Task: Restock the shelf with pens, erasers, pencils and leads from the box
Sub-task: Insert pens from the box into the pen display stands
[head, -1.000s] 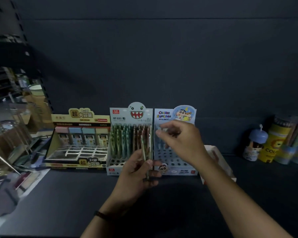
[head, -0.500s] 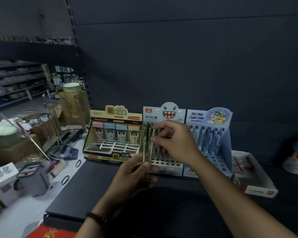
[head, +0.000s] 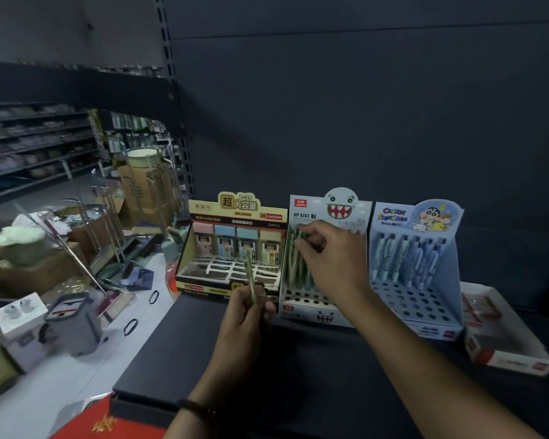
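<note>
One pen (head: 250,277) fills the left hand's (head: 246,315) grip; right hand (head: 330,258) pinches a green pen (head: 299,237) in the LANTU MP 8283 display (head: 303,213).

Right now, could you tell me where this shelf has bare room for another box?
Free: front-left of the black shelf board, before the yellow lead display box; also front-right, between the right forearm and the flat white-and-red box. Crowded: the back row, where the yellow box, the white monster-face pen display and the blue cartoon pen display stand side by side.
</note>
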A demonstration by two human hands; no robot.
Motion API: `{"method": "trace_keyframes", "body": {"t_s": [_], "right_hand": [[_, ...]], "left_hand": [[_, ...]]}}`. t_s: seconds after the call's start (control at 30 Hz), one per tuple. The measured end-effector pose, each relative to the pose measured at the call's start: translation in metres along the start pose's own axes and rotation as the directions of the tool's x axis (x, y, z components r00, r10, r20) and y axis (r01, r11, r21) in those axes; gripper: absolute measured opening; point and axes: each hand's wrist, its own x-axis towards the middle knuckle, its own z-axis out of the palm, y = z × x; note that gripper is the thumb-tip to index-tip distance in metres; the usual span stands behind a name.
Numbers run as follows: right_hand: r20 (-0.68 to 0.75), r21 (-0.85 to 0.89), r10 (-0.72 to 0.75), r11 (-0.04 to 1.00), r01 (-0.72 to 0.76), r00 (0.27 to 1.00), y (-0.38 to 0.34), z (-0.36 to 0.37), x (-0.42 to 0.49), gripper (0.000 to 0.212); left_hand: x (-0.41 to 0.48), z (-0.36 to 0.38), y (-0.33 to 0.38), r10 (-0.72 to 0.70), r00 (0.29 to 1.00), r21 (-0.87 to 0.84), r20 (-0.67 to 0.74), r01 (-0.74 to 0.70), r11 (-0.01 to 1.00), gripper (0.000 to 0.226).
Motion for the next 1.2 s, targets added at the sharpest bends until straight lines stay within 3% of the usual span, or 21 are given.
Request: {"method": "trace_keyframes", "body": {"t_s": [0.17,0.3,0.4,0.5,0.6,0.8,0.97,1.1,1.2], "right_hand": [[0.061,-0.051,0.015,0.999,-0.012,0.998,0.002,0.008,-0.001,0.022],[0.166,-0.094,0.025,0.996,-0.01,0.986,0.004,0.012,-0.003,0.02],[0.158,-0.113,0.013,0.994,0.005,0.987,-0.001,0.007,-0.005,0.021],[0.093,0.045,0.024,0.999,-0.028,0.995,-0.007,-0.001,-0.009,0.02],[0.17,0.199,0.03,0.978,-0.064,0.985,-0.014,-0.005,-0.015,0.019],[0.234,0.261,0.041,0.96,-0.104,0.971,-0.018,-0.007,-0.021,0.028],[0.081,0.254,0.053,0.965,-0.072,0.995,-0.014,-0.019,-0.016,0.033],[-0.032,0.169,0.051,0.985,-0.044,0.998,-0.003,-0.027,-0.008,0.03],[-0.061,0.089,0.034,0.996,-0.029,0.998,0.0,-0.02,-0.009,0.029]], "left_hand": [[0.0,-0.003,0.004,0.035,0.998,-0.086,0.044,-0.031,0.996,0.017],[-0.003,0.0,0.007,0.055,0.997,-0.071,0.055,-0.051,0.996,0.023],[-0.005,0.001,0.008,0.067,0.996,-0.067,0.066,-0.063,0.996,0.025],[-0.005,0.001,0.009,0.046,0.997,-0.095,0.059,-0.041,0.995,0.029],[-0.006,0.002,0.01,0.041,0.995,-0.083,0.088,-0.034,0.996,0.032],[-0.01,0.002,0.014,0.071,0.991,-0.053,0.115,-0.065,0.996,0.036],[-0.014,0.008,0.014,0.238,0.968,0.251,0.075,-0.249,0.935,0.028],[-0.012,0.01,0.003,0.364,0.925,0.572,0.109,-0.358,0.738,0.028],[-0.012,0.011,-0.002,0.33,0.932,0.677,0.15,-0.34,0.653,0.039]]}}
